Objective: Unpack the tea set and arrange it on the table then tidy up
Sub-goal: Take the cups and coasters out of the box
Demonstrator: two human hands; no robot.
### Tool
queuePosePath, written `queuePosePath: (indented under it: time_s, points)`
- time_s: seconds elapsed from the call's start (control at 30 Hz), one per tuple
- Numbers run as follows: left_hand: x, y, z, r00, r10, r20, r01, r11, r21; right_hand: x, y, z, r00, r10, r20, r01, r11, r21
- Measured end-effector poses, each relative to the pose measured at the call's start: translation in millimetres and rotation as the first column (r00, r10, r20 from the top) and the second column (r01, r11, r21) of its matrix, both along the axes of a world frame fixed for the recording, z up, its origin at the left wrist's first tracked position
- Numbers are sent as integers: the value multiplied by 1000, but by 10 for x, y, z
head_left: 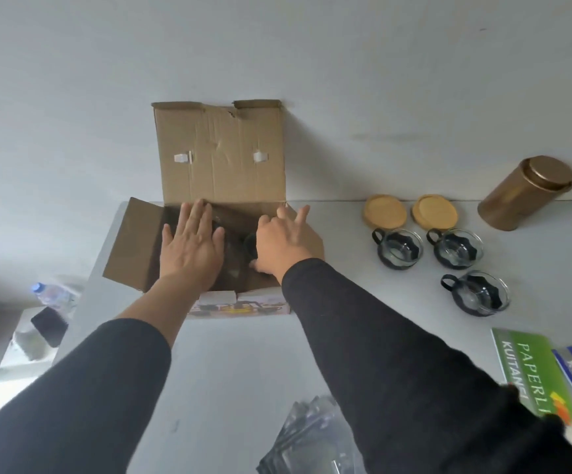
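Left hand (190,246) flat, right hand (283,242) splayed

Box interior (233,254) dark, contents unclear behind both hands; booklets (530,367) and plastic bags (298,443) cut by frame edge.

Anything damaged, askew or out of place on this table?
The cardboard box's raised back flap is creased and torn at its top edge. The gold tin's lid sits askew. The three glass cups stand upright.
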State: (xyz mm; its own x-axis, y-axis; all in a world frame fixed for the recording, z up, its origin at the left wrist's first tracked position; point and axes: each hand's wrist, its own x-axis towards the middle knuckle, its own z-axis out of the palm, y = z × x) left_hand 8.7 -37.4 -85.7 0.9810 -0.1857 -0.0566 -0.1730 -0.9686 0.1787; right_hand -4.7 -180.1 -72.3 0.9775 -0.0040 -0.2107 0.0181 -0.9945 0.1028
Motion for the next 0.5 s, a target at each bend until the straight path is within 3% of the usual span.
queuePosePath:
  time_s: [0.27, 0.5]
  points:
    - [-4, -1, -64, 1000, 13, 22, -13, 1000, -1, 167, 199, -131, 995, -83, -51, 74, 985, -157]
    - [0, -2, -63, 1000, 4, 22, -4, 1000, 17, 159, 192, -121, 993, -121, 6, 121, 989, -81]
